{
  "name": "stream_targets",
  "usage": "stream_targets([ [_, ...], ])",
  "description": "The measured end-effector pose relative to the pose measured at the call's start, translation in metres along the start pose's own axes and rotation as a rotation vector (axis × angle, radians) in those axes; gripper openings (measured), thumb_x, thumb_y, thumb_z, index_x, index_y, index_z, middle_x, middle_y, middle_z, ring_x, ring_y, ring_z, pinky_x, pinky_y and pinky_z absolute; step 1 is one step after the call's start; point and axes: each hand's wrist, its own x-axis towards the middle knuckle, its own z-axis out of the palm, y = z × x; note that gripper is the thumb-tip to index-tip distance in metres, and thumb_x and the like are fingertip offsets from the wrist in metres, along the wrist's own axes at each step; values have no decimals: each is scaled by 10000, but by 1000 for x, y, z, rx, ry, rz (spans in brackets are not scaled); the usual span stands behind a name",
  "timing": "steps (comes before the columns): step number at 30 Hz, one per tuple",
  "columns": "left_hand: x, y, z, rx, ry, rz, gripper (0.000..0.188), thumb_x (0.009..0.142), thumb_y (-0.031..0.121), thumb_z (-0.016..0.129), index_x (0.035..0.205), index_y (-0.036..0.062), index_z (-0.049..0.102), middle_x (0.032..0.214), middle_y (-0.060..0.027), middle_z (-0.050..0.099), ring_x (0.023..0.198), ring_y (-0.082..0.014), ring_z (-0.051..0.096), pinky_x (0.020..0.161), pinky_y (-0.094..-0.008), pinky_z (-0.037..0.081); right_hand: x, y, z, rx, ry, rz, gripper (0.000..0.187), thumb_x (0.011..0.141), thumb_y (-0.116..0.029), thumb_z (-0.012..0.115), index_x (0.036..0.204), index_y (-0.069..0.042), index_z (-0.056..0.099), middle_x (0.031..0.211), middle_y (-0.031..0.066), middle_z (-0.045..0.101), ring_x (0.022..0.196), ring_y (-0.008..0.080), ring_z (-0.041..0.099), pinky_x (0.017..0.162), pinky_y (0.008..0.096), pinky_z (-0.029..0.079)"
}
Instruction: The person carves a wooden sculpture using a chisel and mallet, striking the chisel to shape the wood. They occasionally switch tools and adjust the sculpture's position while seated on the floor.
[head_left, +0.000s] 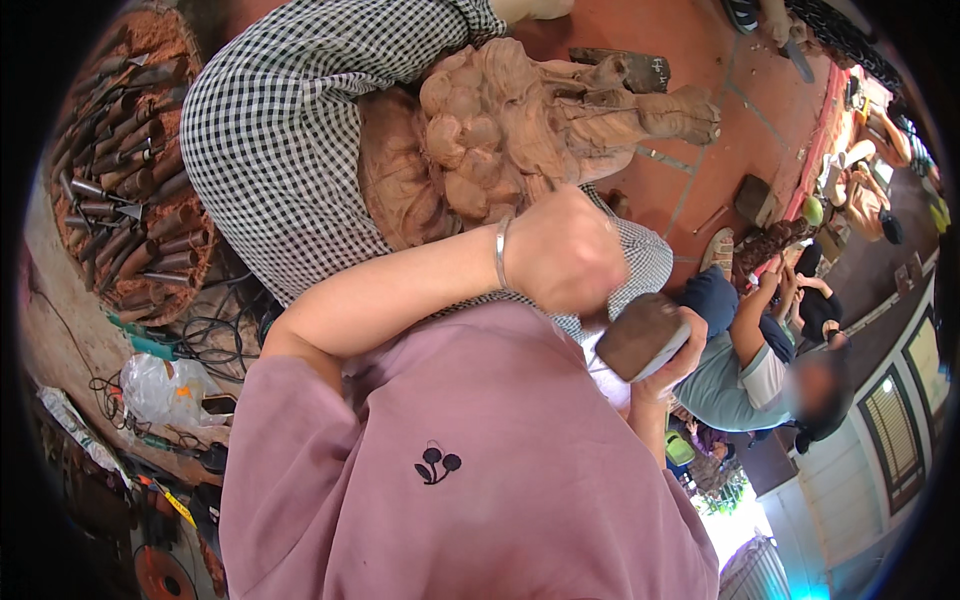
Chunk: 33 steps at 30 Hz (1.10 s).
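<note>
1. The reddish-brown wood carving (490, 135) is in front of you, between the legs of your black-and-white checked trousers (280, 140); whether your lap or the floor bears it, you cannot tell from here. Rounded, ball-like forms bulge from its middle, and a rough stub juts out on its right.
2. Your left hand (562, 250) is at the near edge of the carving, its fingers curled into a fist. What they enclose is hidden, and contact with the wood cannot be made out. A metal bracelet (501, 255) circles that wrist.
3. Your right hand (672, 362) is nearer you than the carving and to its right. Its fingers are closed around a blocky brown wooden mallet (638, 335), which sits apart from the carving.
4. Just beyond the carving's right part, a dark wood offcut (630, 70) lies on the red tiled floor (690, 70).
5. Well left of the carving, many gouges (130, 185) are heaped among reddish shavings. Nearer you than that heap are black cables (215, 335) and a clear plastic bag (165, 390).
6. Well right of the carving sits a co-worker in a teal shirt (730, 380).
</note>
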Motion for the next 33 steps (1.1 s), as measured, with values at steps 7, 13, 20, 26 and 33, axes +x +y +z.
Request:
stream_targets([
  [7,-4,8,14,169,-102,75,206,731,223,549,566,115,493,525,-33,438,463,-223,475,419,-356,391,-67,57,8,392,-13,416,296,947,-142,477,1224,-38,453,1155,115,546,1005,229,571,872,363,496],
  [13,-3,5,16,207,49,7,276,839,209,470,582,112,497,528,-32,422,473,-233,467,436,-354,385,-31,14,15,382,153,618,220,852,12,646,1015,-8,500,949,53,532,856,147,524,771,280,440],
  [20,4,1,16,100,289,3,386,923,236,366,586,90,485,535,-45,429,468,-239,456,437,-357,375,14,-16,0,199,32,223,266,813,24,679,961,-46,469,899,82,553,782,175,568,729,323,498],
  [26,-2,3,16,133,189,39,388,925,239,361,581,93,463,531,-44,393,459,-236,432,423,-354,343,19,-26,3,296,83,171,273,819,83,609,1004,-22,439,875,101,529,803,176,539,780,311,476],
  [33,7,3,21,191,256,-41,343,895,222,403,579,94,446,542,-49,413,469,-246,435,428,-363,351,16,-10,4,297,95,141,267,813,75,624,985,-19,442,885,111,543,811,179,547,776,328,477],
])
